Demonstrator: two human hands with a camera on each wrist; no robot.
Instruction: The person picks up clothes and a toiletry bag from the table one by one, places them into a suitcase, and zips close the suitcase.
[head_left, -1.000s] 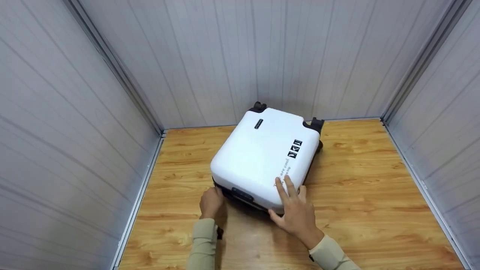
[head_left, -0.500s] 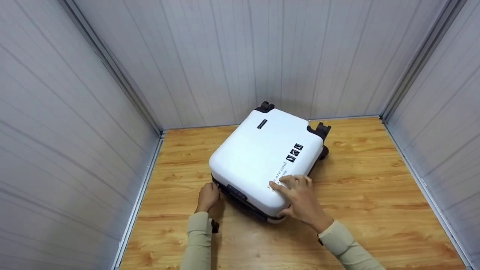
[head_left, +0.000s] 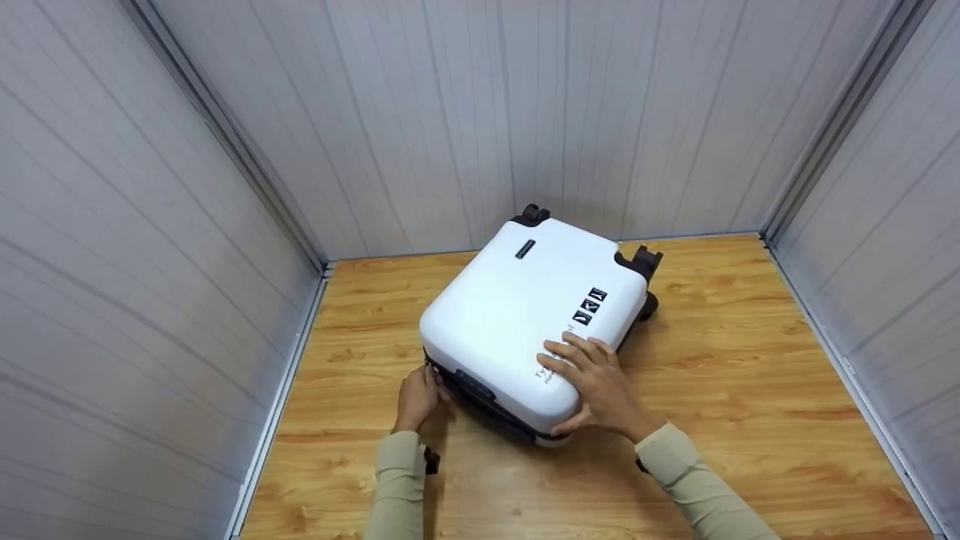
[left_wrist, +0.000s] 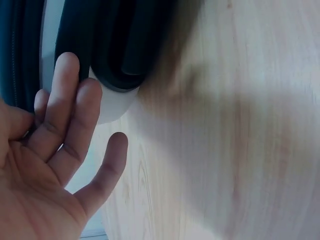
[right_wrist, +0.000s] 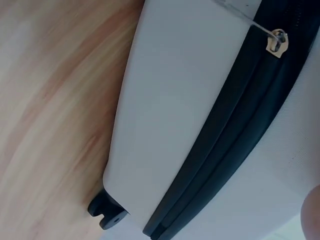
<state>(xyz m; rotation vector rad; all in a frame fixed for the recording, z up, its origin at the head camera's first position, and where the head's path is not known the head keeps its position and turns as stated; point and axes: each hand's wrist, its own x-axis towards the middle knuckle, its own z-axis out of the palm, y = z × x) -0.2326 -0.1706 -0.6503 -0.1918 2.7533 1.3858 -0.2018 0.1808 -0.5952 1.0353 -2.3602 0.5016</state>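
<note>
In the head view a white hard-shell suitcase [head_left: 517, 315] lies flat on the floor, with black wheels [head_left: 641, 261] at its far end. My left hand [head_left: 418, 397] is at its near left corner, beside the black zipper band. Thumb and index finger meet there in the left wrist view, pinching at the zipper [left_wrist: 14, 60]; what lies between them is hidden. The other fingers [left_wrist: 65, 90] stretch out loosely. My right hand [head_left: 600, 386] holds the near right corner, fingers over the lid and thumb on the front. A brass zipper slider [right_wrist: 277, 43] shows in the right wrist view.
The wood-grain floor [head_left: 742, 420] surrounds the suitcase. Grey panel walls [head_left: 420, 120] stand at the back and both sides. A black latch or lock panel [head_left: 475, 384] sits on the suitcase's near side.
The suitcase has turned slightly, its wheeled end shifting right. My right hand lifted and curled its fingers, then settled on the corner again. The left hand moved slightly up with that corner.
</note>
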